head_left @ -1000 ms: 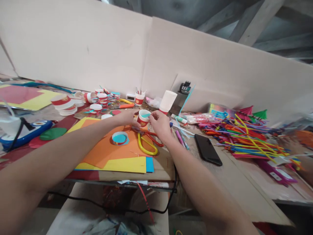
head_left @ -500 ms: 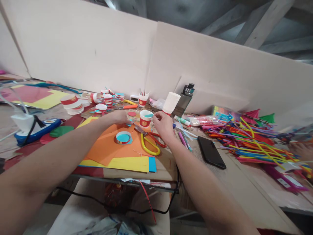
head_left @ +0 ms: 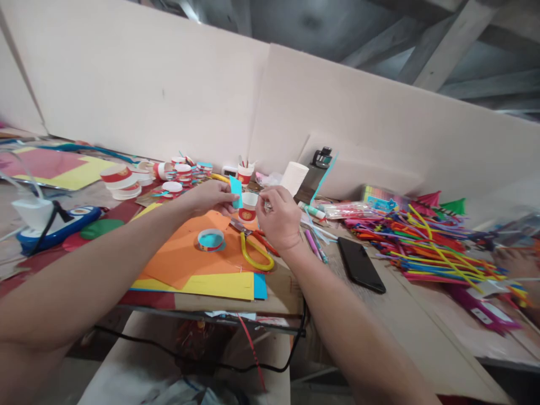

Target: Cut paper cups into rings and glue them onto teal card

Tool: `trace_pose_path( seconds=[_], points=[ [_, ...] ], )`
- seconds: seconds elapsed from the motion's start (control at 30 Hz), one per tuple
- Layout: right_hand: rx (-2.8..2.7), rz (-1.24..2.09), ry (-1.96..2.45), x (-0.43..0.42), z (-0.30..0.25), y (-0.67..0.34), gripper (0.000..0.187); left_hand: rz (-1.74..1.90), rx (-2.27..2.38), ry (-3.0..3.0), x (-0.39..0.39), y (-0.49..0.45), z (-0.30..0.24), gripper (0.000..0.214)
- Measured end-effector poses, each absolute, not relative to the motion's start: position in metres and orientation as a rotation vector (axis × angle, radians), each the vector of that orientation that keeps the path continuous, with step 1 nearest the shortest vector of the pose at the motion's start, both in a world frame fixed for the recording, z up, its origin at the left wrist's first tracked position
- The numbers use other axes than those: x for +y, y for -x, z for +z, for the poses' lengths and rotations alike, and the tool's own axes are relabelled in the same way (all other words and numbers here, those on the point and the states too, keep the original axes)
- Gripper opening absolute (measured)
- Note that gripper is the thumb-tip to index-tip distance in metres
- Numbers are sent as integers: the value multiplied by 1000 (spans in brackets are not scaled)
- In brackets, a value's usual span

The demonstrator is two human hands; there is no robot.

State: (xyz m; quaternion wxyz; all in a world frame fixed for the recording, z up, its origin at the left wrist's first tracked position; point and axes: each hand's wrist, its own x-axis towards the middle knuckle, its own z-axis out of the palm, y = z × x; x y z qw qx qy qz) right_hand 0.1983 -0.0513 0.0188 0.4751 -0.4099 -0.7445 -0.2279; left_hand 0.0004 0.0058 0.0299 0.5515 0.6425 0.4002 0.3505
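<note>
My left hand (head_left: 217,198) pinches a short blue paper piece (head_left: 235,192), raised beside a red-and-white paper cup (head_left: 247,207). My right hand (head_left: 279,216) is just right of that cup, fingers curled together; what they hold, if anything, is hidden. Beyond it a thin blue paper strip (head_left: 324,178) slants in front of the bottle; I cannot tell what supports it. Below the hands, scissors (head_left: 255,253) with yellow and red handles lie on orange paper (head_left: 169,256). A cut cup ring (head_left: 211,240) with blue inside sits left of them.
Cut cup pieces (head_left: 183,171) stand at the back left. Stacked white cups (head_left: 294,177) and a dark bottle (head_left: 311,181) are behind my right hand. A phone (head_left: 360,264) and many pipe cleaners (head_left: 434,250) lie right. A power strip (head_left: 59,225) is left. Another person's hand (head_left: 517,264) shows far right.
My left hand has risen from the orange paper with the blue piece and moved right. The blue strip seen at the cup's rim is gone from there; one now shows by the bottle.
</note>
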Motion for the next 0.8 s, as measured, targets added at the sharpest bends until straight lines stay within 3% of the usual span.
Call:
trace_pose_path(
  seconds=[0.2,0.47,0.63,0.8],
  points=[
    [-2020,-928,1005,-49,15,-204,18,891,667,-1424,-5,-14,28,30],
    [-2120,-1023,905,-52,14,-200,22,921,662,-1401,-7,-14,28,32],
    [-1966,-361,989,-51,13,-198,14,992,738,-1453,-5,-12,26,32],
    [-1634,385,1092,-45,12,-197,25,1010,765,-1475,-3,-13,22,32]
  ],
)
